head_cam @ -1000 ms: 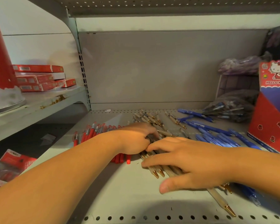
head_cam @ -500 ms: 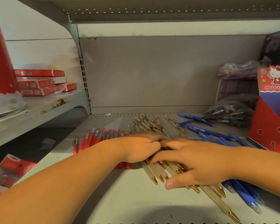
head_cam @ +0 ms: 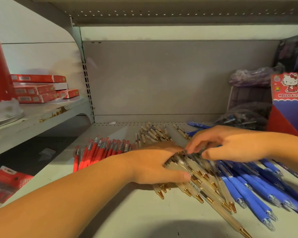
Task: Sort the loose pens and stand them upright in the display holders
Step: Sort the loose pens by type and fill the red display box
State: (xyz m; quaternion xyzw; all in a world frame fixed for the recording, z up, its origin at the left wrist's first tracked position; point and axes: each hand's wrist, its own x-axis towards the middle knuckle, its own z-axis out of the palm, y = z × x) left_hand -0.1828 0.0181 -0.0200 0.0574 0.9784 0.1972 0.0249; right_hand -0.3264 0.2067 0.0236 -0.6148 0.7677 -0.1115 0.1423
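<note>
Red pens point(head_cam: 100, 150), gold-tipped pens point(head_cam: 201, 184) and blue pens point(head_cam: 248, 184) are lying grouped on the shelf point(head_cam: 136, 212), none visibly standing in the holder point(head_cam: 289, 107). The left hand point(head_cam: 155, 165) is gripping the gold-tipped pens; the right hand point(head_cam: 230, 145) is touching them, grip unclear

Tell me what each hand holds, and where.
Left hand grips a bundle of clear pens round their barrels. Right hand: its fingers touch the pens' upper ends; whether they hold cannot be told.

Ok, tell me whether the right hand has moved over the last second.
Yes. The right hand has shifted rearward and rightward, off the tips of the gold-tipped pens, nearer the Hello Kitty box.
</note>
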